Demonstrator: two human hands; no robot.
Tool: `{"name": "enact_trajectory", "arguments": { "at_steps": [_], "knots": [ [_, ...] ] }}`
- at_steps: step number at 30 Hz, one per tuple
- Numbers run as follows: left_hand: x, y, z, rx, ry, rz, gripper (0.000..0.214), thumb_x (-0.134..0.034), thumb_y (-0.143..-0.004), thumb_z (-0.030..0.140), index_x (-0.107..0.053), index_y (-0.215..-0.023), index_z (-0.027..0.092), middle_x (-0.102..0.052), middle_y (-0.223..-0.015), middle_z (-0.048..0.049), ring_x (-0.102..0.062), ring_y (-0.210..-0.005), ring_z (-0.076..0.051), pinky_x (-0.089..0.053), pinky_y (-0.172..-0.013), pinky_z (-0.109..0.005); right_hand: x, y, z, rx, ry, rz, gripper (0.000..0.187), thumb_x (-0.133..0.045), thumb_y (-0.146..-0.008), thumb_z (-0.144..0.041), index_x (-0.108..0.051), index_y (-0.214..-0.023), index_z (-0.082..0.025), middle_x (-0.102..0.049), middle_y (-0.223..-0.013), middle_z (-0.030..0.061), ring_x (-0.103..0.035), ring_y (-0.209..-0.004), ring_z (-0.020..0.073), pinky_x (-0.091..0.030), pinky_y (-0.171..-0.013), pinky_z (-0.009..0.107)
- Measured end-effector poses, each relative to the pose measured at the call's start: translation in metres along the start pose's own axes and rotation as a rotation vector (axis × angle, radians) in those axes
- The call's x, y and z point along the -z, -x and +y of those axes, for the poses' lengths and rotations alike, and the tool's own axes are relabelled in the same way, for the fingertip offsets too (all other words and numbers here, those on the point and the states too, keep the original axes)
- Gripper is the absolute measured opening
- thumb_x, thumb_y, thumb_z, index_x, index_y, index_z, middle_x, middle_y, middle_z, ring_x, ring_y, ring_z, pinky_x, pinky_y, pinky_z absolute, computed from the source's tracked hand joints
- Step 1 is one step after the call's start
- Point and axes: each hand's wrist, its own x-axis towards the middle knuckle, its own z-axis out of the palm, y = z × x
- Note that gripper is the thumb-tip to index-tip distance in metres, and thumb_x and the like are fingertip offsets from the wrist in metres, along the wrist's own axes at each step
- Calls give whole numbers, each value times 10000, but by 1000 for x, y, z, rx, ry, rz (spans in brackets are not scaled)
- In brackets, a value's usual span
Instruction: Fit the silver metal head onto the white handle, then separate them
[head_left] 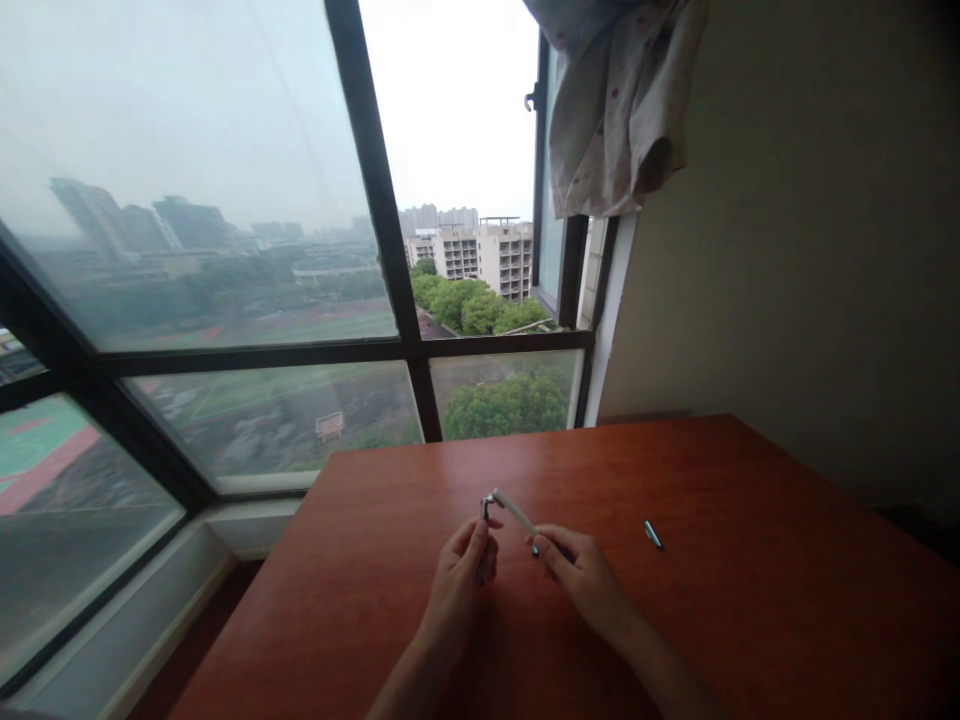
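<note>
My left hand is closed around a small shiny metal piece, which stands up from between thumb and fingers. Most of that piece is hidden in the palm, so its kind cannot be made out. In my right hand, thumb and fingers pinch a slim pale stick with a bit of green at its lower end. The stick tilts up to the left, and its upper tip meets or nearly touches the top of the metal piece. Both hands are just above the table.
A short green and dark pen-cap-like piece lies on the reddish-brown wooden table, right of my hands. Dark-framed windows rise behind the table, one pane open. A bunched curtain hangs by the wall at right.
</note>
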Motion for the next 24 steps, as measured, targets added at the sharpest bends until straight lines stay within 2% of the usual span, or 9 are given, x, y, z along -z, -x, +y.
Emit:
{"name": "enact_trajectory", "arguments": {
  "at_steps": [4,10,16,24],
  "knots": [
    [-1,2,1,-53,-129,-17,396,-613,-784,531,-604,-883,147,-382,-527,74,-310,-447,-64,-209,-443,-198,1,-1,1,3,-13,11,444,-451,-889,-512,-674,-901,-129,-480,-587,-18,-442,-536,117,-308,-490,219],
    [2,3,6,-75,-175,3,414,-601,-792,528,-620,-913,132,-344,-542,75,-275,-462,-68,-188,-445,-202,4,1,-3,22,7,23,431,-455,-894,-488,-686,-917,-125,-494,-600,-10,-466,-559,127,-323,-507,223],
    [7,2,11,-123,-257,31,422,-581,-820,501,-639,-979,114,-331,-564,66,-272,-489,-76,-194,-459,-207,8,2,-10,64,102,39,380,-477,-891,-437,-700,-838,-134,-541,-617,2,-488,-572,134,-328,-511,222],
    [12,3,12,-95,-269,-10,436,-592,-816,490,-654,-1017,108,-328,-587,58,-261,-490,-70,-185,-451,-202,15,-1,-11,160,254,112,360,-452,-913,-369,-703,-785,-144,-617,-658,31,-554,-618,164,-369,-564,234]
  ]
}}
